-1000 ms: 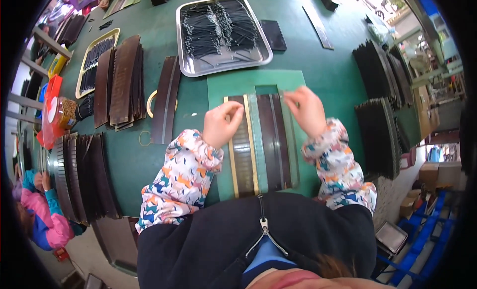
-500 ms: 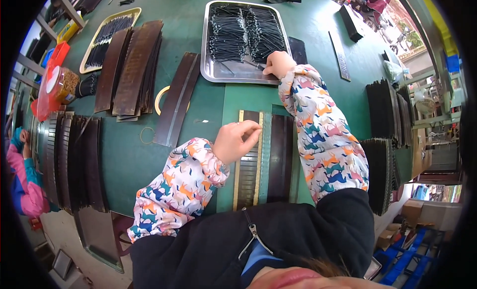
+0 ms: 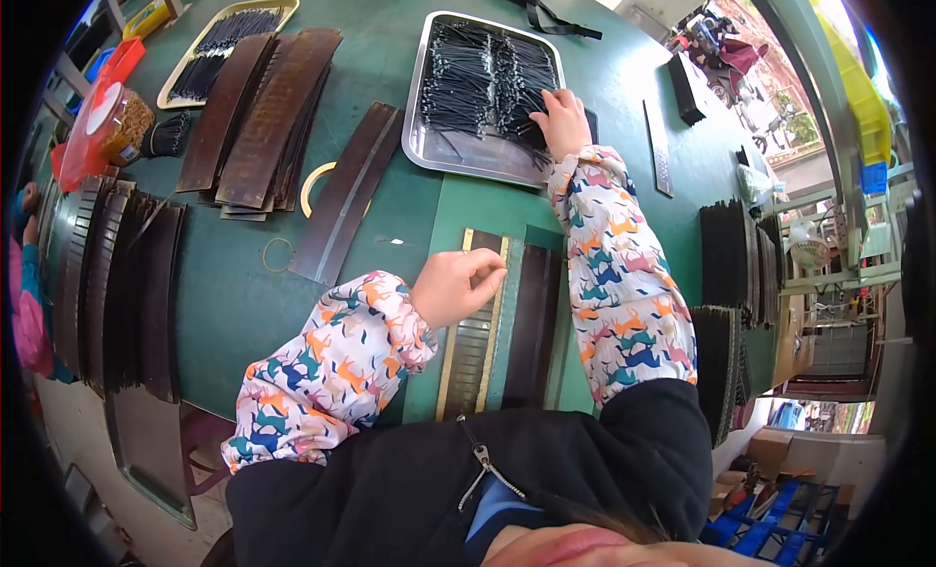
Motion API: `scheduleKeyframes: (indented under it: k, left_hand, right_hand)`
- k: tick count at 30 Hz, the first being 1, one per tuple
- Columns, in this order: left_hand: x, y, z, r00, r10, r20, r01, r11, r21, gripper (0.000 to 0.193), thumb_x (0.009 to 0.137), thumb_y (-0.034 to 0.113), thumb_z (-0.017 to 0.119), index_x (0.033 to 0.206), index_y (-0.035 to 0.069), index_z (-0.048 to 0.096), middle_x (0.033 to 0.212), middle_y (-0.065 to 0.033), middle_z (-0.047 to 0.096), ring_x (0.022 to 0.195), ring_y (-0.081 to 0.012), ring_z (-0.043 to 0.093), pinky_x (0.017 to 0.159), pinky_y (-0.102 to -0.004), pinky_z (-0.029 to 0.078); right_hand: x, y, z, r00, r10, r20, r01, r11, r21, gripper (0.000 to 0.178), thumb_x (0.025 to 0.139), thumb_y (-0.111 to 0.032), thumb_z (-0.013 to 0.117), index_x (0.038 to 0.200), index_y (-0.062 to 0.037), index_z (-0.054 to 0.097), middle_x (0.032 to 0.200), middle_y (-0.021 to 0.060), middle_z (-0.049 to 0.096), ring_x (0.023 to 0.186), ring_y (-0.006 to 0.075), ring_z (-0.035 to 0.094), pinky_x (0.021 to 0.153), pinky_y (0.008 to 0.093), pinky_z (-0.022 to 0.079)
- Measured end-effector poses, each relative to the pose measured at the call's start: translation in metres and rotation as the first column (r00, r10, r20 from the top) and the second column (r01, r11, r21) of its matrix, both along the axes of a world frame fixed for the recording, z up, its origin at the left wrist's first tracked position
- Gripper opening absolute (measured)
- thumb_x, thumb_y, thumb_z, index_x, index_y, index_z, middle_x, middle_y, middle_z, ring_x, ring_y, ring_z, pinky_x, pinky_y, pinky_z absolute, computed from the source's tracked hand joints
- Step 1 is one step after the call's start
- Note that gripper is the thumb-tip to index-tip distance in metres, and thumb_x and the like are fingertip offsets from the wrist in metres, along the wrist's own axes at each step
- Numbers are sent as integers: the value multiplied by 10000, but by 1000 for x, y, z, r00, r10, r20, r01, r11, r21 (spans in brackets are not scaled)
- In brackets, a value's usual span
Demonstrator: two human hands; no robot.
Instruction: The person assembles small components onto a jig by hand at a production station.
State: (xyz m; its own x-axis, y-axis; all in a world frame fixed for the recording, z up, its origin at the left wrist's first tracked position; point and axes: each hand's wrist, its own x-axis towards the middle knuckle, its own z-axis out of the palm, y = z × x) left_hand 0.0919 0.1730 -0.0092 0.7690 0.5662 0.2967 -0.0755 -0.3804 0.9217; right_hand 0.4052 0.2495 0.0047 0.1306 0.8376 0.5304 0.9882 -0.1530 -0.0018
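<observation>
My left hand [image 3: 458,286] is closed in a loose pinch above a long slotted strip [image 3: 468,357] with yellow edges, lying in front of me. Anything between its thumb and index finger is too small to make out. A plain dark strip [image 3: 532,323] lies just right of the slotted one. Farther off, my right hand [image 3: 565,125] is over the right side of a metal tray [image 3: 458,167], its fingers apart at the thin black wire-like pieces [image 3: 517,79]. Those pieces lie in two packed rows, with a few loose ones near the tray's front.
Dark panels [image 3: 278,128] are stacked at left, with more upright stacks [image 3: 117,284] nearer. A single panel [image 3: 346,196] rests on a yellow ring [image 3: 317,187]. A metal ruler [image 3: 657,148] and more stacks [image 3: 731,265] stand right. Another person's sleeve [image 3: 31,304] shows far left.
My right hand has moved from the tray's front edge up to its right side, and its fingers have spread. My left hand stays pinched above the slotted strip. The whole view has shifted slightly.
</observation>
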Motion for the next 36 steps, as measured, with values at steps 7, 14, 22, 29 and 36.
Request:
scheduleKeyframes:
  k: [7,14,22,29,36]
  left_hand:
    - [3,1,-4,999,20,28,-20,1000,7,111,865,160,645,867,49,638,668,-75,644,579,-205,638,539,-304,494]
    - [2,2,-7,998,45,46,-44,999,-9,107,854,172,650,849,66,635,618,-71,624,551,-240,620,515,-338,477]
    - [2,1,-6,1000,27,17,-27,999,23,93,856,118,658,877,28,651,659,-71,644,568,-176,633,548,-273,512]
    - [1,1,-3,999,33,20,-33,999,0,99,853,121,663,878,25,656,657,-76,642,564,-176,631,545,-272,509]
    - [1,1,-4,999,42,29,-41,998,-42,118,851,172,652,858,55,648,639,-81,634,558,-233,626,526,-331,485]
  right_hand:
    - [24,20,2,1000,4,-21,-11,940,-342,395,786,-166,705,1155,-50,624,1132,142,572,1017,342,570,896,386,473]
    - [1,18,11,980,-119,-159,63,946,-317,436,763,-143,702,1184,-62,619,1169,159,556,1029,355,582,906,397,481]
    - [18,24,8,995,-17,-98,-9,965,-263,432,745,-141,708,1159,-45,633,1153,164,566,1041,357,585,910,400,481]
    - [19,28,20,998,-10,-67,-19,904,-428,352,727,-149,714,1056,-35,662,1046,156,628,1003,356,600,875,413,490]
    - [-1,25,27,997,-53,-47,22,861,-508,258,729,-109,660,971,-29,621,969,170,644,927,378,617,839,428,497]
